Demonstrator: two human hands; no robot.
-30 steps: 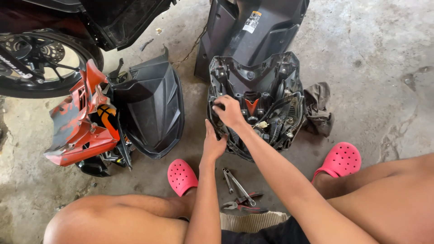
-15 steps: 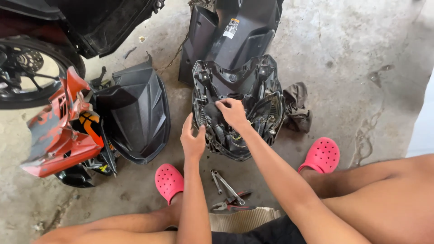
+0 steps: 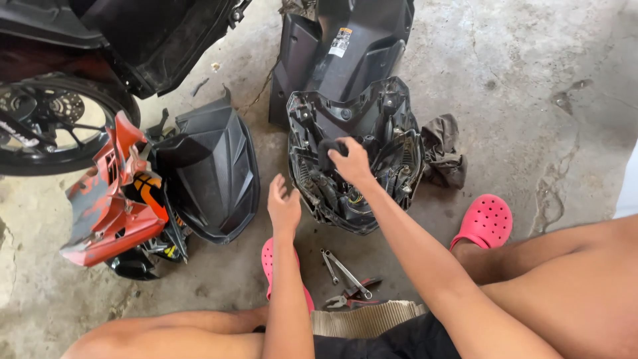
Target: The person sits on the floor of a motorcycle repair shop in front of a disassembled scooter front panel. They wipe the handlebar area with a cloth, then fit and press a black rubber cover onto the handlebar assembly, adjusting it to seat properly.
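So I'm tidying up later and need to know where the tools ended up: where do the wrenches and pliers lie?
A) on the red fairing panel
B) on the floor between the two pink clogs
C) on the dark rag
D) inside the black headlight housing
B: the wrenches and pliers lie on the concrete floor between the left clog and the right clog, just below the headlight housing.
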